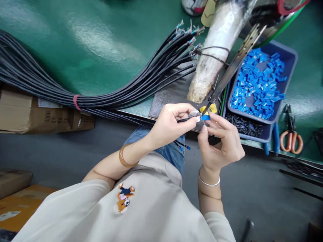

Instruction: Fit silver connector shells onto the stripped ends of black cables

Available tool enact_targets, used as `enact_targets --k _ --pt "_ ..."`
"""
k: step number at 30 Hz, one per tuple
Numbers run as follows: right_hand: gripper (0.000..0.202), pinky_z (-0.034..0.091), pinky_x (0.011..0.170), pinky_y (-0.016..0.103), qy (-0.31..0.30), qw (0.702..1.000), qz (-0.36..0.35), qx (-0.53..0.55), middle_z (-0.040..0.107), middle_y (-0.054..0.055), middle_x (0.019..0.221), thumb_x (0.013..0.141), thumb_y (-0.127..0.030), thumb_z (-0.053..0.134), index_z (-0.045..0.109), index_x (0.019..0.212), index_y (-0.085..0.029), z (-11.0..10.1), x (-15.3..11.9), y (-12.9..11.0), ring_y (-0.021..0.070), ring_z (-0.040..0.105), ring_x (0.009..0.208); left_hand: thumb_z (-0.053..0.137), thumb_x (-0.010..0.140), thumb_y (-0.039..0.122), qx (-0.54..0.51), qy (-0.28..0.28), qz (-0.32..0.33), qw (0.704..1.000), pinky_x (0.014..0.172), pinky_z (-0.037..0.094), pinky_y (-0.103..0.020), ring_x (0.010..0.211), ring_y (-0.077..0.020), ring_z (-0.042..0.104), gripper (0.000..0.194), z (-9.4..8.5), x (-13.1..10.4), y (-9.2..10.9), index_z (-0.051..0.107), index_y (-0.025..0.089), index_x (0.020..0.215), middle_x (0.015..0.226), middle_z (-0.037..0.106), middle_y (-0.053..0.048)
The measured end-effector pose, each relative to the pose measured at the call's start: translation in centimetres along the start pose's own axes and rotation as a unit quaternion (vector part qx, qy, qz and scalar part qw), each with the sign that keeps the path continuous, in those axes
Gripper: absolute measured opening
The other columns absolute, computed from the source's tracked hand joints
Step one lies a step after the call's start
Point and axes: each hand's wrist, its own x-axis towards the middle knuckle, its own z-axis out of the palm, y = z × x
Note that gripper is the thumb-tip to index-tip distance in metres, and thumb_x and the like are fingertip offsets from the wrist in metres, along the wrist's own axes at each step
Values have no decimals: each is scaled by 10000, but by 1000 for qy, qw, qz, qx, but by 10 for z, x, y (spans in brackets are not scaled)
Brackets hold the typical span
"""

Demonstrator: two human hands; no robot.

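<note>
My left hand (174,122) pinches the end of a black cable (185,119), whose white wires run into a small blue connector (205,117). Thumb and fingers of my right hand (219,137) are bent around the right side of that connector, the fingertips close to it. A soldering iron (222,84) slants down from the upper right, its tip just above the connector. A yellow piece (211,108) lies right behind it. To the left, a bundle of black cables (113,99) with stripped ends lies across the green table (101,40).
A bin (290,77) of blue connectors stands at the right, over another bin (264,136) of small black parts. Orange-handled pliers (291,141) lie further right. A wrapped white roll (214,50) rises behind my hands. Cardboard boxes (42,117) stand at left.
</note>
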Motion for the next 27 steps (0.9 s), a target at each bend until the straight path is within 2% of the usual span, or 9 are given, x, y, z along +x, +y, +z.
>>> enact_targets --k 8,10,12,14,15,17,19,23,27 --pt "165 632 793 276 -1 999 -27 -32 735 36 1065 771 -70 675 628 879 -186 -1 -6 5 156 730 890 617 809 207 21 -20 -43 999 490 237 -201 523 -39 286 116 -2 -1 0 590 126 730 583 353 50" --pt "138 626 785 280 -11 1000 10 -22 742 31 1019 788 -98 674 636 885 -189 -3 -5 3 162 729 900 626 798 210 31 -23 -50 998 488 233 -200 514 -38 271 111 -4 -3 1 577 133 734 571 323 59" --pt "69 620 751 278 -45 995 89 15 743 26 963 818 -141 661 636 864 -186 -6 -4 1 161 728 883 627 787 198 31 -31 -65 997 487 239 -196 509 -36 280 107 -6 -6 1 558 138 732 566 334 62" --pt "5 602 655 247 -58 983 164 54 739 28 956 852 -177 634 634 856 -175 -10 -3 -1 130 720 759 619 783 191 26 -42 -79 996 487 249 -192 506 -35 299 110 -8 -9 1 542 140 724 566 363 59" --pt "19 578 591 225 -40 981 179 60 738 25 948 864 -184 623 638 866 -173 -12 -3 -3 108 701 673 618 783 193 24 -47 -83 995 487 254 -190 505 -35 306 116 -8 -11 1 537 140 719 564 368 59" --pt "75 505 490 192 19 985 166 37 733 -2 866 868 -171 616 664 924 -187 -17 -4 -5 75 645 544 616 783 200 19 -57 -88 994 487 263 -185 503 -34 318 122 -9 -13 2 534 140 716 560 370 59" --pt "175 444 457 180 34 991 126 -11 709 -34 749 862 -157 623 691 1008 -225 -19 -6 -7 64 612 502 616 785 205 13 -64 -90 994 488 274 -181 504 -34 330 126 -9 -14 2 534 138 715 559 374 59" --pt "308 392 478 187 -81 993 47 -73 627 -64 618 844 -168 655 688 1130 -277 -19 -9 -7 40 494 453 606 801 206 -3 -68 -85 994 492 297 -176 513 -35 350 122 -9 -14 3 541 134 727 574 400 53" --pt "333 367 499 195 -88 990 3 -112 575 -66 573 831 -150 666 684 1142 -265 -14 -12 -5 42 398 445 595 824 214 -8 -63 -79 995 477 312 -170 489 -34 370 134 -11 -15 2 530 140 732 550 411 58"
